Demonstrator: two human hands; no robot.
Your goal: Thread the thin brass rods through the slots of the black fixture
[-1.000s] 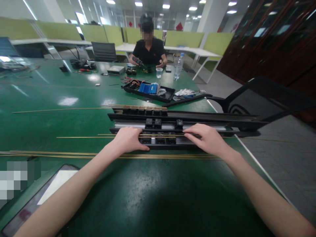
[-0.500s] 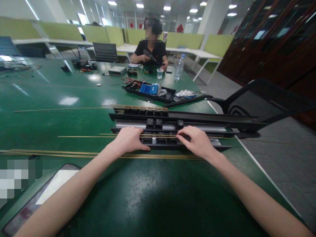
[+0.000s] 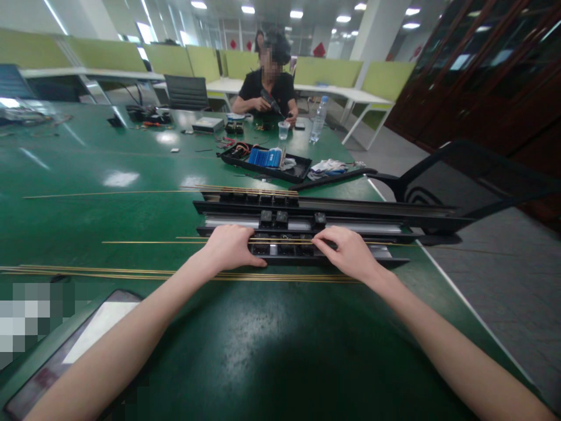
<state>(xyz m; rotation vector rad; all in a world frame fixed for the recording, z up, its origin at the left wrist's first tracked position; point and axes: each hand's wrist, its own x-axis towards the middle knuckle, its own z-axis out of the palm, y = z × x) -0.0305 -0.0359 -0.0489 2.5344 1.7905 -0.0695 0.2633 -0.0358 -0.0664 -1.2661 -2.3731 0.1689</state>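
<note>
A thin brass rod runs lengthwise over the nearest black rail. With thumb and fingertips together, my right hand pinches this rod near the middle of the rail. My left hand grips the rail's left part, thumb along its near edge and fingers toward the far edge. Small black blocks sit in the channel between my hands. The left end of the rail is hidden under my left hand. A second rod lies close to the first.
Behind are more black rails with blocks. Several loose brass rods lie nearer me. Beyond stand a black tray with blue parts and a water bottle. A co-worker holds a power drill. A chair is at right.
My hands, the rod and the rail stay practically still. Across the table, the co-worker's drill has tilted more steeply downward, and another person's head shows more behind.
</note>
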